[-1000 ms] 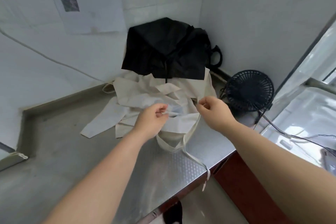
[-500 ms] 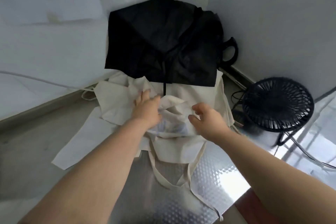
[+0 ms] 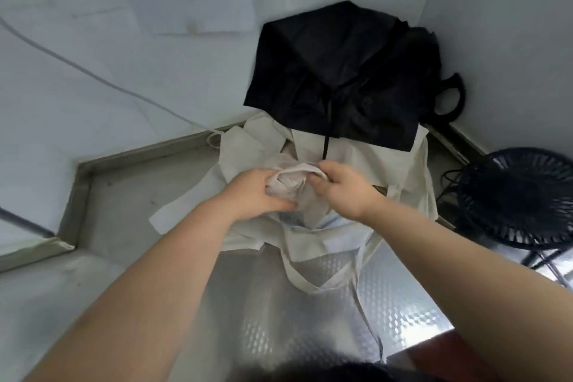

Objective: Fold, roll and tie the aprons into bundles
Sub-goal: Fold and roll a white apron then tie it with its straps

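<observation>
1. Head view, centre of the frame: my left hand (image 3: 257,192) and right hand (image 3: 344,192) meet over a small wad of cream apron (image 3: 291,181), held just above the pile.
2. The left fingers (image 3: 279,205) are curled round the wad's left side. The right fingers (image 3: 322,169) pinch a folded band of cloth running over its top. Neither hand is spread wide.
3. I can't tell whether the wad is a proper roll or just gathered cloth. No knot shows on it.
4. Under the hands, the cream pile (image 3: 245,149) lies flat and rumpled on the steel counter (image 3: 130,195), unfolded as far as I can see.
5. Lower centre, a loose strap (image 3: 305,270) loops over the patterned part of the counter, tied round nothing.
6. Upper centre, a black bag (image 3: 335,71) sits in the wall corner, its lower edge lying over the back of the pile. A black fan (image 3: 514,198) stands at the right edge.
7. My read: no finished bundle is in sight, so this is early. The wad in hand needs tightening and tying, and the pile below needs folding, rolling and tying.
</observation>
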A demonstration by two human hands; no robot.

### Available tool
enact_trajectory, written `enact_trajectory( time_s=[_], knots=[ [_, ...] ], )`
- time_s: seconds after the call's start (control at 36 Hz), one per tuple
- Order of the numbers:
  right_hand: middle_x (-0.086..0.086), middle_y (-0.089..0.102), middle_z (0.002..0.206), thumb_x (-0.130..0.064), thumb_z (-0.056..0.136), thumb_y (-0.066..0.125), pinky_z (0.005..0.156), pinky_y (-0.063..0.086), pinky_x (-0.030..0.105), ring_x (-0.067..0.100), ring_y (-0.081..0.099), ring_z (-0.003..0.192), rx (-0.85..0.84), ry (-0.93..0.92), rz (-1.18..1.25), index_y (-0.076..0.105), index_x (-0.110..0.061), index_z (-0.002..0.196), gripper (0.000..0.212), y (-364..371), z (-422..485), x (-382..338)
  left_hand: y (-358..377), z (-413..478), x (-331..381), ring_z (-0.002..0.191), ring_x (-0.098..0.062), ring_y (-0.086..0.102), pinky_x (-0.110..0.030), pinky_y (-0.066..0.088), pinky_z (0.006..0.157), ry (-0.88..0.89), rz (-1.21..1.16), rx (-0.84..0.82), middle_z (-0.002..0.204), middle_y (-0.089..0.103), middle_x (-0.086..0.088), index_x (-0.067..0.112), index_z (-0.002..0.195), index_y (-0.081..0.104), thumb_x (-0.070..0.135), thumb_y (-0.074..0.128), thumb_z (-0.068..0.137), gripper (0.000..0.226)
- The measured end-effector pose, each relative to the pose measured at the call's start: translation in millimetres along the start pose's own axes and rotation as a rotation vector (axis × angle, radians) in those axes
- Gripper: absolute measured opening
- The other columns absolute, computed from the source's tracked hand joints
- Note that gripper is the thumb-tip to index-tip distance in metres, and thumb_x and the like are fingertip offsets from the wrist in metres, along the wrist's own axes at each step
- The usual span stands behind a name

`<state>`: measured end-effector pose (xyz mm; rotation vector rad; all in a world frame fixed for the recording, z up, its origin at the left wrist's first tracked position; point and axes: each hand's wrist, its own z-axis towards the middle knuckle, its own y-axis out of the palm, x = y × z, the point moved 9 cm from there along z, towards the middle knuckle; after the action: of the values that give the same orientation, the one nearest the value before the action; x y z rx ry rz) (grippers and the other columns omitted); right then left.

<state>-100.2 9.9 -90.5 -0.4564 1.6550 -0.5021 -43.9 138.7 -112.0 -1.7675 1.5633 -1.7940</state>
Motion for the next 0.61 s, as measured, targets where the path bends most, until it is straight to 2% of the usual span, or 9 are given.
enact_trajectory(
  time_s=[0.14,0.25,0.28,0.33,0.39,0.44,0.47,0.56,0.61],
  knots=[
    [0.0,0.044,0.067,-0.018,0.095,0.048,0.059,0.033,0.021,0.013,0.041,0.063,0.067,0.008,0.131,0.046,-0.008,0.069,0.027,-21.4,-56.8,-10.6,18.3,-51.9,-24.2,0.101,-0.023,0.057,-0.037,0.047,0.089,-0.1,0.202,0.053,0.103,0.064,-0.004,0.013,0.097,0.071,0.048,0.062,0.084,0.038],
    [0.009,0.051,0.079,-0.02,0.093,0.046,0.07,0.037,0.033,0.021,0.047,0.076,0.089,0.018,0.123,0.055,0.011,0.089,0.032,-27.7,-107.9,-2.1,30.2,-114.7,-2.2,0.131,-0.022,0.036,-0.032,0.026,0.108,-0.052,0.227,0.233,0.13,0.054,-0.007,0.014,0.114,0.064,0.056,0.053,0.084,0.052],
    [0.009,0.052,0.079,-0.021,0.093,0.046,0.07,0.037,0.034,0.022,0.047,0.076,0.104,0.016,0.09,0.055,0.011,0.089,0.033,-28.1,-115.7,0.7,33.3,-126.0,1.1,0.132,-0.023,0.037,-0.031,0.024,0.107,-0.044,0.223,0.246,0.126,0.057,-0.01,0.019,0.106,0.066,0.053,0.054,0.086,0.041],
    [0.007,0.053,0.076,-0.023,0.095,0.044,0.068,0.036,0.033,0.021,0.048,0.076,0.115,-0.027,-0.017,0.055,0.007,0.085,0.033,-22.4,-141.4,2.4,47.0,-162.7,-0.7,0.118,-0.029,0.05,-0.031,0.027,0.097,-0.08,0.197,0.261,0.098,0.063,-0.008,0.033,0.077,0.058,0.049,0.054,0.089,0.02],
    [0.002,0.05,0.069,-0.025,0.096,0.042,0.062,0.029,0.032,0.021,0.046,0.073,0.12,-0.07,-0.146,0.05,-0.002,0.077,0.031,-14.8,-158.6,0.5,60.3,-193.1,-6.2,0.094,-0.026,0.057,-0.023,0.037,0.078,-0.154,0.137,0.241,0.077,0.059,0.0,0.031,0.063,0.045,0.051,0.053,0.09,0.035],
    [0.0,0.044,0.067,-0.027,0.098,0.04,0.06,0.025,0.031,0.021,0.044,0.072,0.092,-0.074,-0.269,0.041,-0.009,0.071,0.032,-2.7,-167.4,2.2,75.5,-217.6,-7.8,0.069,-0.011,0.054,-0.012,0.033,0.054,-0.205,0.045,0.17,0.066,0.052,0.005,0.026,0.061,0.045,0.045,0.053,0.092,0.037],
    [0.0,0.043,0.067,-0.027,0.098,0.039,0.058,0.025,0.032,0.022,0.044,0.073,0.062,-0.064,-0.302,0.037,-0.012,0.068,0.033,6.5,-173.2,3.5,80.0,-233.0,-9.9,0.063,-0.007,0.05,-0.012,0.031,0.05,-0.231,0.008,0.16,0.064,0.051,0.006,0.023,0.061,0.047,0.044,0.054,0.092,0.038],
    [0.003,0.047,0.072,-0.025,0.096,0.041,0.056,0.031,0.032,0.025,0.046,0.076,0.027,-0.066,-0.317,0.04,-0.011,0.072,0.028,28.5,-189.5,-0.4,78.2,-271.1,-11.3,0.075,-0.013,0.058,-0.017,0.037,0.059,-0.24,-0.012,0.204,0.077,0.063,0.0,0.017,0.075,0.062,0.044,0.058,0.09,0.032],
    [0.009,0.056,0.092,-0.023,0.093,0.046,0.067,0.039,0.032,0.031,0.053,0.089,-0.016,-0.081,-0.334,0.049,-0.009,0.098,0.016,47.3,-201.3,-9.6,71.9,-295.9,-12.1,0.077,-0.011,0.057,-0.01,0.037,0.059,-0.234,-0.02,0.258,0.079,0.062,0.004,0.023,0.073,0.06,0.038,0.062,0.089,0.022]
  ],
)
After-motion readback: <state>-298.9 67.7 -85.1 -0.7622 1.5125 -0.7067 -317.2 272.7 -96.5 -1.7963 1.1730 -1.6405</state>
